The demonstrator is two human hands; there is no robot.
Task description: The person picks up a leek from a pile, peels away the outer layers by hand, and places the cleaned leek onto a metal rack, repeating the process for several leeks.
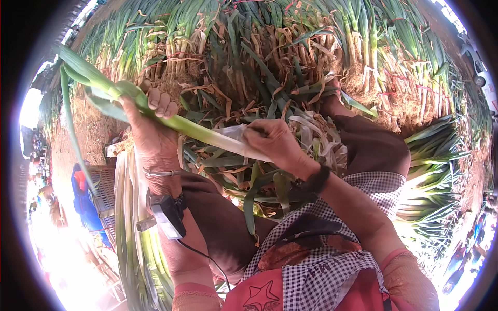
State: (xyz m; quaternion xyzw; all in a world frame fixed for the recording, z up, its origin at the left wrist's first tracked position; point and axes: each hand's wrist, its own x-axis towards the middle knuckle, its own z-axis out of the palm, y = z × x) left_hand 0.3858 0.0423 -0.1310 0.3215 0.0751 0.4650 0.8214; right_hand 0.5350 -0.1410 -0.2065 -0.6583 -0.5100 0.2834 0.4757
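Head view: the left hand (pixel 150 122) is wrapped around the green upper part of a long green onion (pixel 181 124), fingers curled over the stalk and thumb beneath. The right hand (pixel 272 142) pinches the white lower end of the same onion, fingertips pressed together on a loose pale skin (pixel 233 133) that lifts off the stalk. The onion's long axis slants from upper left to lower right: its green leaves fan out up and left of the left hand, and its white end points down toward the right hand.

Behind the onion a heap of green onions (pixel 270 46) lies with roots and dry brown leaves toward the person. Below the onion, trimmings (pixel 249 181) lie over the person's lap. Left of the onion's lower end, a row of cleaned white stalks (pixel 132 233) runs along the left forearm. Right of the onion, another bundle (pixel 433 176) lies with its white ends inward. A small black device (pixel 168 212) is strapped on the left wrist, below the onion. 1 red pocket-shaped patch (pixel 259 295) sits on the checked apron (pixel 321 269), below the onion.
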